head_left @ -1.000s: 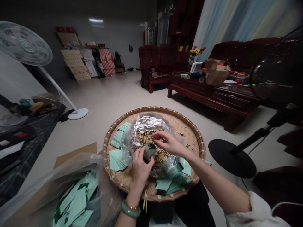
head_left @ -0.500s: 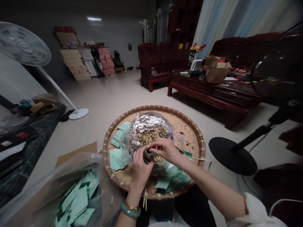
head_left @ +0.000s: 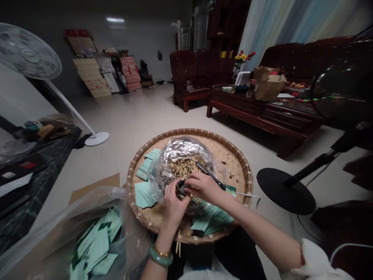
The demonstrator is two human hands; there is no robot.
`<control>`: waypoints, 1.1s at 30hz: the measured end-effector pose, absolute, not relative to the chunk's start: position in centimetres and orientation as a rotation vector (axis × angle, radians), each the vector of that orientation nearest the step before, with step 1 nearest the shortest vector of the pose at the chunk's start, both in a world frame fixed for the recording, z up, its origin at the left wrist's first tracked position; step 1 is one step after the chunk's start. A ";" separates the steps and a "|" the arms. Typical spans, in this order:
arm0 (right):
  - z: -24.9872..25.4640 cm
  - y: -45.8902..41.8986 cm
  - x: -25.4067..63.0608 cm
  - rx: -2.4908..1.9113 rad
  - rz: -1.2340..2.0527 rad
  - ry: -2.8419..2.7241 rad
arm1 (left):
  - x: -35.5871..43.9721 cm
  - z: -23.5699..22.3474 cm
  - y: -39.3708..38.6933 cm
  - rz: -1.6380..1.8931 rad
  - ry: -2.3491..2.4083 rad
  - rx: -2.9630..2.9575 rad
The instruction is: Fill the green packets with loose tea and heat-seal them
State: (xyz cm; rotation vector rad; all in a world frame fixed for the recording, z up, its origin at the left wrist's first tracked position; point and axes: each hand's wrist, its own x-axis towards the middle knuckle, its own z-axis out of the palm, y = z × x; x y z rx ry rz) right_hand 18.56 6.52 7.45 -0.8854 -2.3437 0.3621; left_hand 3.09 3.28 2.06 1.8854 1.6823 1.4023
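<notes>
My left hand is shut around a folded green leaf packet, which is mostly hidden by my fingers. My right hand pinches the packet's top. A thin dark tool with a white cord lies along that hand's far side, and I cannot tell whether it is gripped. Both hands work above a foil-lined plastic bag of mixed grain filling. It sits in a round woven bamboo tray, with stacks of green leaves beside it.
A transparent bag of green leaves rests on cardboard at lower left. A black fan base stands right of the tray, and a white fan stands at left. Dark carved wooden furniture lines the far right.
My right hand has moved down onto the leaf packet, and the dark tool with its cord now shows beside it. The packet sits lower and is more covered by my fingers.
</notes>
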 end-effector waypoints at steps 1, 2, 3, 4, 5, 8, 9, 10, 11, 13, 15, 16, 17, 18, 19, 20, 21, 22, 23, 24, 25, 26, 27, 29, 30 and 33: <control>7.5 6.7 18.6 -0.899 0.406 -2.337 | 3.0 2.1 3.3 1.393 1.679 1.846; 7.6 6.9 18.8 -0.915 0.463 -2.312 | 2.8 2.2 3.3 1.380 1.671 1.785; 7.9 7.1 18.9 -0.940 0.530 -2.271 | 2.5 2.2 3.3 1.362 1.647 1.697; 8.1 7.3 19.2 -0.971 0.604 -2.223 | 2.2 2.3 3.3 1.335 1.594 1.588; 8.5 7.4 19.5 -1.002 0.688 -2.175 | 1.9 2.3 3.3 1.293 1.509 1.473; 9.3 7.6 20.5 -1.033 1.022 -2.027 | 0.9 2.5 3.0 1.124 1.216 1.183; 9.4 7.7 20.8 -1.005 1.146 -1.970 | 0.7 2.6 2.9 1.082 1.177 1.121; 9.4 7.8 21.1 -0.967 1.250 -1.919 | 0.5 2.7 2.8 1.052 1.167 1.077; 9.4 8.0 21.4 -0.929 1.324 -1.877 | 0.4 2.7 2.6 1.033 1.177 1.045; 9.2 8.3 21.8 -0.887 1.388 -1.830 | 0.4 2.8 2.4 1.019 1.196 1.002; 8.8 8.5 22.0 -0.902 1.394 -1.784 | 0.4 2.8 2.3 1.035 1.203 0.975; 8.6 8.5 22.0 -0.933 1.400 -1.756 | 0.4 2.8 2.2 1.051 1.205 0.967; 8.5 8.4 21.9 -0.976 1.411 -1.734 | 0.5 2.8 2.2 1.070 1.207 0.960; 8.5 8.3 21.7 -1.025 1.422 -1.727 | 0.6 2.8 2.2 1.092 1.211 0.953; 8.5 8.1 21.5 -1.071 1.426 -1.735 | 0.7 2.7 2.1 1.112 1.215 0.947; 8.5 7.9 21.2 -1.109 1.421 -1.753 | 0.9 2.7 2.0 1.123 1.217 0.944; 8.6 7.6 20.9 -1.134 1.409 -1.774 | 1.1 2.8 1.8 1.123 1.216 0.943; 8.7 7.4 20.7 -1.147 1.397 -1.785 | 1.3 2.8 1.7 1.114 1.215 0.943; 8.8 7.3 20.6 -1.151 1.392 -1.781 | 1.6 2.8 1.6 1.094 1.212 0.946; 8.8 7.2 20.5 -1.151 1.400 -1.768 | 1.8 2.9 1.4 1.071 1.209 0.948; 8.8 7.2 20.5 -1.151 1.419 -1.745 | 2.0 2.9 1.4 1.051 1.205 0.947; 8.7 7.3 20.6 -1.146 1.445 -1.718 | 2.1 3.0 1.3 1.041 1.200 0.940; 8.6 7.5 20.7 -1.137 1.470 -1.688 | 2.2 3.0 1.3 1.040 1.194 0.931; 8.2 7.8 21.0 -1.110 1.481 -1.620 | 2.2 3.0 1.4 1.050 1.178 0.917; 8.0 8.0 21.0 -1.098 1.462 -1.583 | 2.3 3.0 1.5 1.060 1.173 0.917; 7.4 8.3 20.7 -1.120 1.319 -1.537 | 2.4 2.9 1.4 1.083 1.186 0.950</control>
